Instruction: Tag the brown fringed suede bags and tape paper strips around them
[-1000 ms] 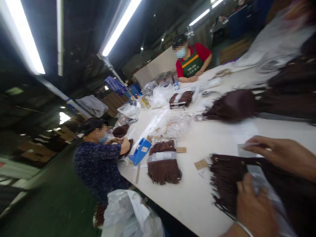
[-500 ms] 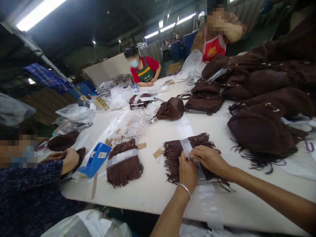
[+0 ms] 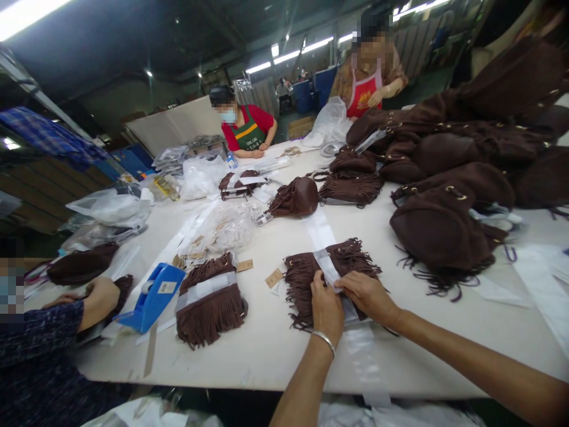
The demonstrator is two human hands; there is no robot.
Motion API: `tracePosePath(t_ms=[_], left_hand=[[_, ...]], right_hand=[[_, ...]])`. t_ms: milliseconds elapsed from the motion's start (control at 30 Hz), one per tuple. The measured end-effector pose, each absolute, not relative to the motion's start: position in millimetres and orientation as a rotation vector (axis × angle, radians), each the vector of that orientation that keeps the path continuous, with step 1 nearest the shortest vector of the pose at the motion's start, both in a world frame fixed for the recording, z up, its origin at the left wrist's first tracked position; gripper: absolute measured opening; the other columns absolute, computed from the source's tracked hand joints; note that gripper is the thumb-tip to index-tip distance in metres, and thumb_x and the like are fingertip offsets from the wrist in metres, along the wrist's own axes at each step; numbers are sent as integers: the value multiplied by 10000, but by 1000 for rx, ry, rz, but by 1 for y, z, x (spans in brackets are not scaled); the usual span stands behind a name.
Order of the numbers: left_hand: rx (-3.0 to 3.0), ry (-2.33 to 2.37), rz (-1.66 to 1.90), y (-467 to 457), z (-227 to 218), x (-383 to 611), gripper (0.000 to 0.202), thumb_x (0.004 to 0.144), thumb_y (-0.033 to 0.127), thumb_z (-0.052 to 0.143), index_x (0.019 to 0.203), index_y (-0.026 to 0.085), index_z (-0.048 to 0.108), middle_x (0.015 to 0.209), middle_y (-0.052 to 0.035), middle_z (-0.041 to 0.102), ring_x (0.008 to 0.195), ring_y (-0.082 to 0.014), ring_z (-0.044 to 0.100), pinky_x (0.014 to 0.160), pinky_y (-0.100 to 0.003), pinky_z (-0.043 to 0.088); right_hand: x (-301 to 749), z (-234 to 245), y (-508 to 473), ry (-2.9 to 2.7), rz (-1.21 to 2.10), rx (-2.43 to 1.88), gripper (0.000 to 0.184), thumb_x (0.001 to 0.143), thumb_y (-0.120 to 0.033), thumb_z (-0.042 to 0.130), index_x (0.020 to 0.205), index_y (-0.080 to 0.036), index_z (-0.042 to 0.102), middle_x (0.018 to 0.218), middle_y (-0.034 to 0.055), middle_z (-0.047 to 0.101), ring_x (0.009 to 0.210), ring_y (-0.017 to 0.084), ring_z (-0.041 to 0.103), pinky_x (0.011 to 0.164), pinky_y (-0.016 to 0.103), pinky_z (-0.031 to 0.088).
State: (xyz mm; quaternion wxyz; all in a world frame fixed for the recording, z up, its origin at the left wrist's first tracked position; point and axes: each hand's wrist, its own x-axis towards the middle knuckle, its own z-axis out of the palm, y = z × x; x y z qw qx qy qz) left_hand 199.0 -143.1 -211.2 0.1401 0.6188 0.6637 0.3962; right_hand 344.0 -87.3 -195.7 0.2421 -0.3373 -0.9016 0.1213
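Observation:
A dark brown fringed bag (image 3: 302,284) lies flat on the white table, with a small tan tag (image 3: 274,277) at its left. Across its middle runs a whitish strip (image 3: 326,264). My left hand (image 3: 328,305), a metal bangle at its wrist, bends its fingers onto the strip's left edge. From the right, my right hand (image 3: 371,296) pinches the same strip, its fingertips close to the left ones. Both hands rest over the bag and hide its lower middle. Another whitish strip (image 3: 367,362) stretches from beneath the bag toward the table's near edge.
Left of my hands lie a banded fringed bag (image 3: 211,308) and a blue tape dispenser (image 3: 153,296). A heap of brown bags (image 3: 448,225) covers the right side. A co-worker's hand (image 3: 100,296) is at far left; two other people stand across the table (image 3: 267,350).
The view has shifted, so most things appear farther left. My hands stay at the strip, fingertips now lower against it. The person in the red apron has lowered a raised arm.

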Motion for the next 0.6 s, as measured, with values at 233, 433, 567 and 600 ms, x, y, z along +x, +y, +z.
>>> tracePosePath(t_ms=[233,433,567,600], left_hand=[[1843,1928,1065,-144,-211,197,342,832,20,453,1089,136,646,1489,-151,377,1190,-253,505,1072,-453,432],[1762,1915,1094,-141,-213,195,305,873,63,418,1045,137,658,1488,-161,396,1138,-234,539,1053,-427,438],[1717,1909,1116,-137,-219,194,304,878,78,418,1062,133,653,1488,-163,395,1108,-218,560,1055,-425,435],[1706,1907,1123,-136,-220,194,310,873,76,419,1068,136,653,1487,-160,398,1098,-214,566,1057,-427,434]], right_hand=[[345,-196,-90,-2585,254,-846,246,964,-160,453,1093,-185,662,989,96,686,951,228,587,855,366,459],[345,-195,-92,-2626,260,-828,253,936,-158,480,1094,-195,674,969,102,679,958,232,585,856,368,450],[345,-193,-92,-2671,241,-843,249,934,-148,479,1079,-181,678,953,101,668,946,223,569,844,350,430],[345,-193,-93,-2689,225,-848,244,934,-144,481,1075,-173,678,949,102,664,943,221,562,844,348,421]])
